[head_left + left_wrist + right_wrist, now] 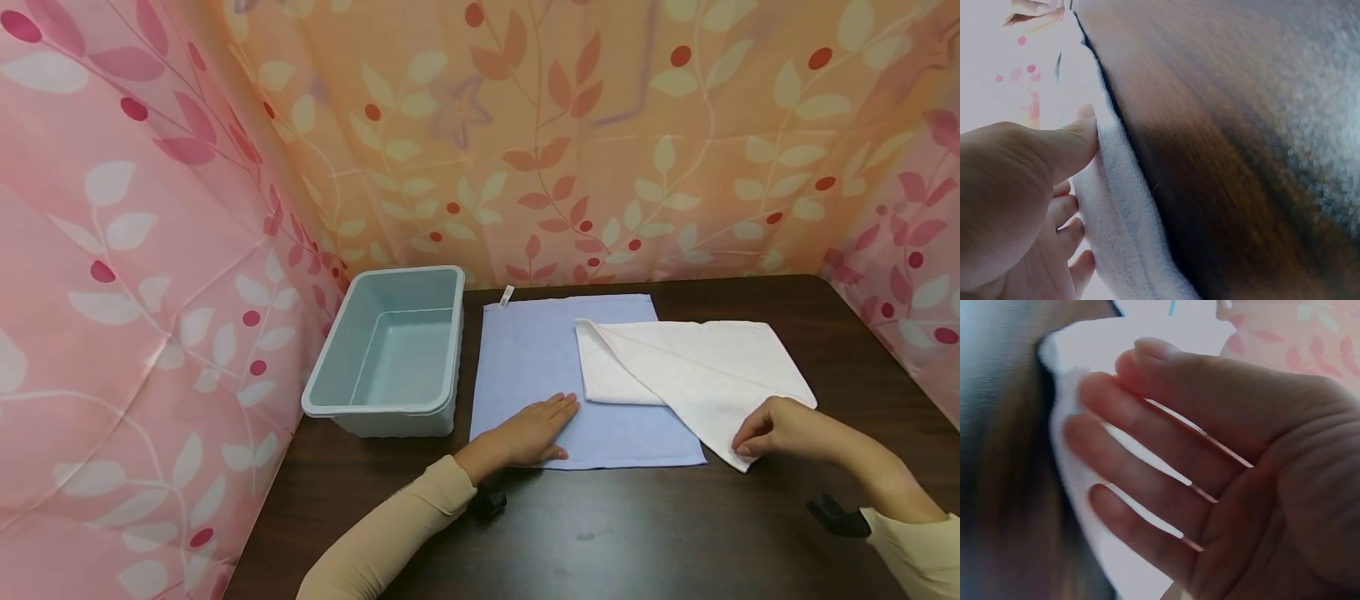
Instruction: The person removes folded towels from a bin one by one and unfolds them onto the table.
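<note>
A light blue towel [525, 350] lies spread on the table, a small white tag at its far left corner. My left hand [536, 429] rests palm down on its near left part, fingers straight. In the left wrist view the thumb [1075, 140] lies along the towel's hemmed edge [1129, 206]. A white towel [705, 358] overlaps the blue one on the right, folded, with a diagonal flap reaching toward the near side. My right hand [787, 429] pinches this flap near its corner between thumb and forefinger; the other fingers [1141, 475] are loosely bent and spread in the right wrist view.
A pale grey-blue plastic basin [382, 408] stands left of the blue towel. The dark wooden table [600, 533] meets a floral curtain [540, 150] at the back, with pink floral curtains at both sides.
</note>
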Tool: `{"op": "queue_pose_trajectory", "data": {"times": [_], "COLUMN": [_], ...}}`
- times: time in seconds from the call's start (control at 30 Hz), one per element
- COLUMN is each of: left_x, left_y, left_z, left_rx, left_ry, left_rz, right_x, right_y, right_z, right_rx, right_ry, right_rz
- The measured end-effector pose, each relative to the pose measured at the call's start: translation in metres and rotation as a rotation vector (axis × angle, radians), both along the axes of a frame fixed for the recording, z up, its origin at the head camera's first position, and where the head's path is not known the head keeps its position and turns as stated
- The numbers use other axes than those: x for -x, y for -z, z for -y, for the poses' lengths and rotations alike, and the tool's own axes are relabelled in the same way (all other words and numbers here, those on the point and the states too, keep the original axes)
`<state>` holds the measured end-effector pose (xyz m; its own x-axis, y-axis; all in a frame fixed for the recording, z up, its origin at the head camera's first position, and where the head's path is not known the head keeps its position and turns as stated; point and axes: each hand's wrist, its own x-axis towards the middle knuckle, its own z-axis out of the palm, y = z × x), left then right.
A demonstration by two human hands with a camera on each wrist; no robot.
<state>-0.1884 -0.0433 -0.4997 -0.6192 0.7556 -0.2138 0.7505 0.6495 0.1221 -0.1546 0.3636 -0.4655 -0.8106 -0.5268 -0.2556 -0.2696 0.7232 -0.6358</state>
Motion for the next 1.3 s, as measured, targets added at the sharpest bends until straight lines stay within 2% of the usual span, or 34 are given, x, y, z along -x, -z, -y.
{"op": "queue_pose_trajectory", "data": {"times": [0.1, 0.27, 0.33, 0.47, 0.53, 0.73, 0.87, 0.97, 1.07, 1.13, 1.2, 1.3], "left_x": [0.0, -0.001, -0.001, 0.0, 0.0, 0.001, 0.005, 0.012, 0.025, 0.036, 0.049, 0.071], "left_y": [0.0, 0.001, 0.001, 0.003, 0.003, 0.0, -0.008, -0.018, -0.03, -0.039, -0.045, -0.049], "left_z": [0.0, 0.0, 0.0, 0.001, 0.001, 0.002, -0.001, -0.005, -0.012, -0.017, -0.023, -0.031], "left_rx": [-0.003, -0.006, -0.007, -0.008, -0.007, 0.005, 0.016, -0.004, -0.066, -0.142, -0.25, -0.479], "left_ry": [-0.003, 0.001, 0.001, -0.002, -0.002, 0.002, -0.009, -0.041, -0.109, -0.169, -0.223, -0.306], "left_rz": [0.005, 0.005, 0.009, 0.021, 0.026, 0.045, 0.094, 0.153, 0.193, 0.2, 0.185, 0.175], "right_x": [0.009, 0.035, 0.048, 0.071, 0.079, 0.095, 0.101, 0.104, 0.104, 0.104, 0.104, 0.104], "right_y": [-0.011, -0.026, -0.025, -0.012, -0.003, 0.015, 0.02, 0.022, 0.022, 0.021, 0.021, 0.023], "right_z": [0.0, -0.012, -0.021, -0.039, -0.047, -0.061, -0.065, -0.065, -0.065, -0.064, -0.064, -0.063], "right_rx": [-0.006, -0.077, -0.096, -0.092, -0.099, -0.154, -0.206, -0.217, -0.213, -0.205, -0.198, -0.192], "right_ry": [0.033, 0.201, 0.272, 0.35, 0.368, 0.406, 0.383, 0.359, 0.348, 0.345, 0.344, 0.345], "right_rz": [0.02, -0.173, -0.256, -0.302, -0.299, -0.191, -0.223, -0.265, -0.274, -0.269, -0.263, -0.252]}}
